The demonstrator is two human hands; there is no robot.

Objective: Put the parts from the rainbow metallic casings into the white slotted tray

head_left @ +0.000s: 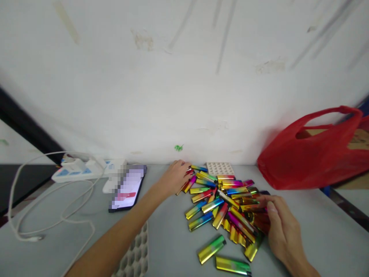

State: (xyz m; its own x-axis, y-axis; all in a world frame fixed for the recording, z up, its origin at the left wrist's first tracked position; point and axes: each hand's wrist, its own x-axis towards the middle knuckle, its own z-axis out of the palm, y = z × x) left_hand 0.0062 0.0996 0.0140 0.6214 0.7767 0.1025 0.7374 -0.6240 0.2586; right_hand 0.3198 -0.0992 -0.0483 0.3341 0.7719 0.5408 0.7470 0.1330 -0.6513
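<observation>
A loose heap of shiny lighters (211, 206), gold fading into blue, green, red or pink, lies on the grey table. At its far left edge is my left hand (177, 176), palm down, its bent fingers reaching over the outermost lighters; the fingertips are partly hidden. My right hand (284, 227) is against the right side of the heap, thumb and fingers apart, touching lighters there. Its lower fingers are out of sight. Nearer to me, two gold-and-green lighters, one of them this green-ended lighter (211, 249), lie apart from the heap.
Behind the heap, a pale dimpled tray (219, 168) stands near the wall. Another dimpled tray (137, 252) is partly under my left forearm. To the left are a phone (129, 188), a power strip (86, 169) and a looping white cable (92, 227). A red bag (311, 157) sits at right.
</observation>
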